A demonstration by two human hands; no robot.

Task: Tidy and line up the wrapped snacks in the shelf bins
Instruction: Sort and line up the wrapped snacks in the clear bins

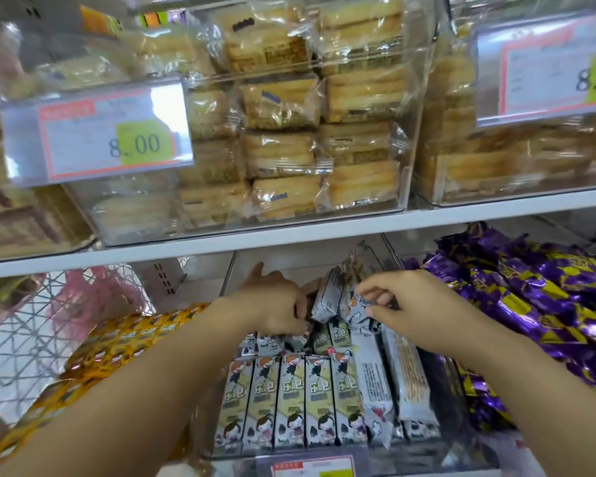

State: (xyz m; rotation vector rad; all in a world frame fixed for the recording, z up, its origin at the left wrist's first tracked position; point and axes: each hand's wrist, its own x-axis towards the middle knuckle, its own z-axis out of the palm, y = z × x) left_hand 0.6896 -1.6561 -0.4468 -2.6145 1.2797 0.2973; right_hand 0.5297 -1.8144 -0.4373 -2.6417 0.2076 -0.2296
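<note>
Deep in the middle bin (410, 457), the right hand (405, 306) pinches a tilted grey packet (350, 309); the left hand (276, 304) curls among others, its grip unclear. The packet is best stood upright, flush behind the front row (289, 401).

Shelving unit, shop interior.
- Shelf board (324, 232): white, flat-edged, runs the full width and rises slightly toward the right.
- Back panel (289, 261): pale, plain, visible just below the shelf board at centre.
- Slotted upright (162, 277): pale, with two rows of small slots, below the board left of centre.
- Wire mesh (21, 339): white diamond grid, below the board's left end.
- Price label holders: clear plastic, red-bordered cards with green patches; one above the board's left part (97, 132) reads 8.00, one at the upper right edge (544, 74), one at the bottom edge (313, 468).
- Light: bright, even, glare on the plastic.
</note>
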